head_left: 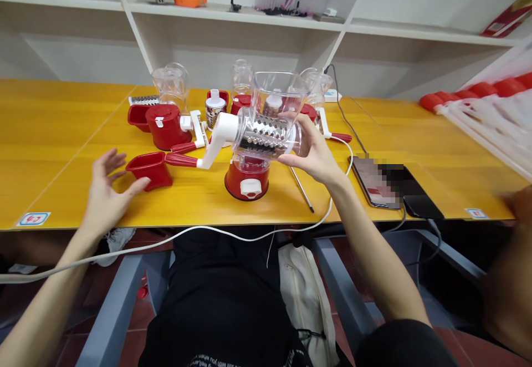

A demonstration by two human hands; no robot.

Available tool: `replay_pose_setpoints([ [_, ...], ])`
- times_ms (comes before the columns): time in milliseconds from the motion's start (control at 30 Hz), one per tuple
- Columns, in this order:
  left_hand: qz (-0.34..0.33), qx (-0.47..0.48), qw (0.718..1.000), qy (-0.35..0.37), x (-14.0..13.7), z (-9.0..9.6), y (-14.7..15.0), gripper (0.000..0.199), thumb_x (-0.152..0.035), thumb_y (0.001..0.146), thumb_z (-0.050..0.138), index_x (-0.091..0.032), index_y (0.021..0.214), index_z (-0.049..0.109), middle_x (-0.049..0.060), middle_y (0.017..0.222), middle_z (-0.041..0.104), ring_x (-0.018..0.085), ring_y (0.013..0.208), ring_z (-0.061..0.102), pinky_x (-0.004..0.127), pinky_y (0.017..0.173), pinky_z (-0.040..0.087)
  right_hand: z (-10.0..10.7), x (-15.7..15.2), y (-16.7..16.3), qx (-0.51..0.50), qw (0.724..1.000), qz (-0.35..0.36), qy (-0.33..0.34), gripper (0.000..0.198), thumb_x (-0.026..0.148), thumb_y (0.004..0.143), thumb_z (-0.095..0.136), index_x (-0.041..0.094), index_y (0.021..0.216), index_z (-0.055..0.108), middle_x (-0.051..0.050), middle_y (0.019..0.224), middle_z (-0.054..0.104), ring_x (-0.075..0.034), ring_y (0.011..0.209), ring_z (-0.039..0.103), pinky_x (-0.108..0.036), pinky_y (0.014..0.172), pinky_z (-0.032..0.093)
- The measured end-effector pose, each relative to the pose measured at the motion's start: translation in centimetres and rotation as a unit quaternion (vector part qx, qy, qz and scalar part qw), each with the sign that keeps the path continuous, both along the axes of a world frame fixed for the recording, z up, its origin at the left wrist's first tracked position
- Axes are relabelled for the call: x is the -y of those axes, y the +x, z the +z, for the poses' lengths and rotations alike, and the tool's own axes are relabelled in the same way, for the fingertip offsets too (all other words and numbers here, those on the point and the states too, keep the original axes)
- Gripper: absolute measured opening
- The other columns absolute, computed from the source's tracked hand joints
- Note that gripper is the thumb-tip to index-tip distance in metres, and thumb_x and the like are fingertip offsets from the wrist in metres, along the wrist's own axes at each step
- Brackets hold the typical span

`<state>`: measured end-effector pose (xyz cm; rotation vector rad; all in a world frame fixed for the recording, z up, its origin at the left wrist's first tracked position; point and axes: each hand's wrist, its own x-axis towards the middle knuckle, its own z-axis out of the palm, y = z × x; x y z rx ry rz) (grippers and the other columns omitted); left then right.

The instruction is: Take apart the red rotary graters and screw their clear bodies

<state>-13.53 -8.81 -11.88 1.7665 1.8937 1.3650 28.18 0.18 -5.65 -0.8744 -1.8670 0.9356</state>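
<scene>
My right hand (313, 148) is wrapped round the right end of a rotary grater's clear housing (286, 134). Inside the housing lies a metal grating drum (266, 134), and a white crank with a red handle (182, 159) points left from it. Below is the grater's red base (247, 176) with a white lever on its front; I cannot tell whether the housing is fastened to it. My left hand (108, 195) is open beside a red food pusher (152, 170), its thumb overlapping the pusher's near side. Whether the thumb touches it is unclear.
Behind are more graters, one with a red base (164, 126) at left, and a loose drum (215, 111). A screwdriver-like rod (302, 190) lies right of the base. A phone (376, 181) is at right, a white cable (224, 234) crosses the front, and a person's arm (509, 261) shows far right.
</scene>
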Motion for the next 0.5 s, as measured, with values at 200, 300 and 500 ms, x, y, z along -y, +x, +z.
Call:
replay_pose_setpoints([
  [200,-0.149,-0.065,0.965,0.207,-1.3,5.1,7.2,0.045,-0.046,0.092,0.072,-0.022,0.128,0.059,0.009,0.129,0.067,0.026,0.12,0.067,0.048,0.111,0.054,0.6,-1.4,0.6,0.016,0.998,0.057,0.001,0.101,0.064,0.065,0.078,0.018,0.144,0.036,-0.007,0.159,0.031,-0.005,0.147,0.046,-0.023,0.124,0.055],
  [300,-0.263,-0.078,0.954,0.124,-3.6,6.7,11.6,0.061,-0.05,0.094,0.069,-0.018,0.141,0.048,0.015,0.145,0.059,0.029,0.134,0.061,0.048,0.115,0.051,0.8,-2.2,0.9,0.012,0.997,0.079,-0.011,0.104,0.063,0.063,0.08,0.018,0.147,0.036,-0.008,0.164,0.021,-0.005,0.148,0.047,-0.019,0.119,0.057],
  [500,-0.296,-0.049,0.954,0.011,-5.4,6.3,13.3,0.057,-0.061,0.098,0.058,-0.019,0.134,0.051,0.016,0.127,0.069,0.032,0.11,0.072,0.051,0.1,0.059,0.4,-2.5,1.5,0.027,0.995,0.093,-0.015,0.11,0.062,0.071,0.075,0.022,0.16,0.023,-0.005,0.167,0.011,-0.004,0.157,0.037,-0.024,0.134,0.048],
])
